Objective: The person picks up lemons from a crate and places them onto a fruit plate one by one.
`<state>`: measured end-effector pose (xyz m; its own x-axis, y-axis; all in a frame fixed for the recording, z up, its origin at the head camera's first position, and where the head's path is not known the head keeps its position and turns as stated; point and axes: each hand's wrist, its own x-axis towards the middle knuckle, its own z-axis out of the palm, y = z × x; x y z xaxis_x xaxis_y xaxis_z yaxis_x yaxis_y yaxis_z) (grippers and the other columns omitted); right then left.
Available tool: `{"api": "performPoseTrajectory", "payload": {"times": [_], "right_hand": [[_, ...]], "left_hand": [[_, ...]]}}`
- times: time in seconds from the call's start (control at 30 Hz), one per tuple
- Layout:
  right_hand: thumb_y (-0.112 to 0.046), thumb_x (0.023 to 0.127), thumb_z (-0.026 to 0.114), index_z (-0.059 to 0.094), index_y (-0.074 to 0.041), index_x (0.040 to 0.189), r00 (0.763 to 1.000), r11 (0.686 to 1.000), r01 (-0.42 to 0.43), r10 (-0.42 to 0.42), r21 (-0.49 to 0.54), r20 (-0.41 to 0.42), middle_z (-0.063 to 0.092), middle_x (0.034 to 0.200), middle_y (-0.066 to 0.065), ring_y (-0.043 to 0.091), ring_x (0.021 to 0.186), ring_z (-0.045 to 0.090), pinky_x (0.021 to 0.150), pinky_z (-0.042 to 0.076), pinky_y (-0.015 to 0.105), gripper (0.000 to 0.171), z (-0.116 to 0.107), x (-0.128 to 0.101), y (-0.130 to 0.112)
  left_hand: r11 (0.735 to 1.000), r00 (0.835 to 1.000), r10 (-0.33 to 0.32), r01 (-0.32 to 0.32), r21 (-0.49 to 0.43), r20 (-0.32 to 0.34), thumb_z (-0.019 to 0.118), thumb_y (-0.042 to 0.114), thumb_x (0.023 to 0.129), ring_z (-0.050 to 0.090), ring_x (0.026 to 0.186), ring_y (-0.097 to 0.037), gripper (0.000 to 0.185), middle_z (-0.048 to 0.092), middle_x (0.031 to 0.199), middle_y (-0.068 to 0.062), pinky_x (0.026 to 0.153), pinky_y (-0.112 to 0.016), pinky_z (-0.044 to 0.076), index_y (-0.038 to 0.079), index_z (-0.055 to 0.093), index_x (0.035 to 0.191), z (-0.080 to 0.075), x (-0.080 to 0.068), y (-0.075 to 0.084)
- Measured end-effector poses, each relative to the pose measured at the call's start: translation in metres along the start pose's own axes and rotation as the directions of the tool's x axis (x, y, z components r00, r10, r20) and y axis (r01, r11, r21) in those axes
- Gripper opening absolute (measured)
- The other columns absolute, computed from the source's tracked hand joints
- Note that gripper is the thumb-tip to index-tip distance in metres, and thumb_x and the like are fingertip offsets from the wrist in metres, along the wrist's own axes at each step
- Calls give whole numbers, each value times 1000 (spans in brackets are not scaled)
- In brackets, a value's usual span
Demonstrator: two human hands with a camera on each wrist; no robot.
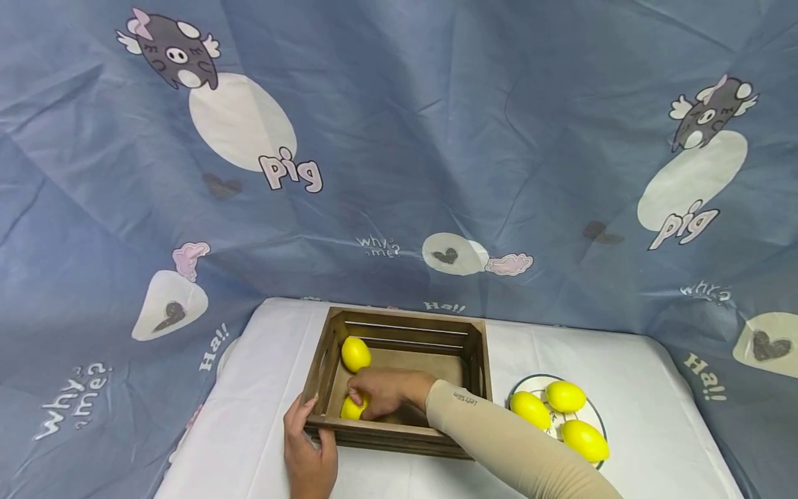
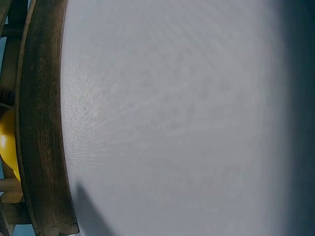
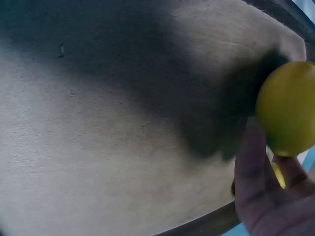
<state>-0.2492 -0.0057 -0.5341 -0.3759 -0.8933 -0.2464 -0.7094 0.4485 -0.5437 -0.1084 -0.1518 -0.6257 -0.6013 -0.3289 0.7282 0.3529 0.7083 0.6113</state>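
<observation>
A brown slatted wooden crate (image 1: 405,440) stands on the white table. My left hand (image 1: 312,454) grips its front left corner, thumb against the front wall and fingers at the left side; the left wrist view shows the crate's wall (image 2: 44,118) but not the hand. Inside the crate, my right hand (image 1: 386,391) reaches down with bent fingers around a yellow lemon (image 1: 352,409) near the front left corner, partly covering it. Another lemon (image 1: 356,355) lies behind, along the left wall. In the right wrist view, fingertips (image 3: 252,142) overlap the edge of a lemon (image 3: 288,108).
Right of the crate, a white plate (image 1: 537,380) with a dark rim bears three lemons (image 1: 566,396). My right forearm, in a beige sleeve (image 1: 499,430), crosses over the crate's front right corner. A blue cloth (image 1: 399,138) with printed pigs hangs behind the table (image 1: 255,388).
</observation>
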Motion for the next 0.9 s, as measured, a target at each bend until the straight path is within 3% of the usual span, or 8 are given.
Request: {"api": "performPoseTrajectory", "payload": {"times": [0.1, 0.27, 0.4, 0.53, 0.9], "right_hand": [[-18, 81, 89, 55, -16, 82, 994, 994, -107, 106, -38, -18, 49, 74, -9, 7, 68, 45, 59, 37, 19, 33, 1, 1, 1], [-22, 80, 91, 58, -19, 99, 981, 980, -194, 193, -32, -21, 54, 82, -9, 8, 74, 50, 66, 43, 21, 38, 3, 1, 0], [-20, 82, 89, 65, -19, 116, 980, 979, -197, 198, -46, 21, 58, 89, -11, 6, 81, 54, 76, 47, 21, 42, 5, 0, 0], [-19, 83, 87, 67, -20, 121, 981, 981, -185, 188, -61, 48, 60, 90, -12, 6, 82, 55, 78, 47, 21, 43, 5, -2, 1], [-24, 81, 84, 64, -19, 125, 983, 984, -180, 180, -3, -45, 58, 95, -9, 8, 84, 55, 77, 47, 23, 48, -9, -5, 1]], "left_hand": [[1000, 1000, 1, -1, 2, -1, 55, -9, 82, 50, 130, -22, 58, 55, 135, -27, 112, -18, 33, 3, 47, 139, 0, -1, -1], [1000, 1000, -5, 5, 4, 11, 55, -9, 83, 49, 132, -21, 59, 54, 136, -27, 112, -18, 33, 3, 47, 140, -1, 0, 0], [1000, 1000, -11, 11, 5, 21, 55, -11, 83, 47, 134, -18, 61, 54, 137, -26, 112, -17, 33, 4, 46, 141, -2, 0, 2], [1000, 1000, -16, 16, 17, 26, 55, -12, 82, 49, 132, -23, 62, 54, 137, -26, 113, -17, 32, 5, 46, 141, -3, 0, 3], [999, 999, -22, 21, 27, 33, 54, -11, 83, 52, 126, -36, 61, 53, 136, -27, 113, -16, 31, 4, 45, 141, -3, 1, 3]]}}
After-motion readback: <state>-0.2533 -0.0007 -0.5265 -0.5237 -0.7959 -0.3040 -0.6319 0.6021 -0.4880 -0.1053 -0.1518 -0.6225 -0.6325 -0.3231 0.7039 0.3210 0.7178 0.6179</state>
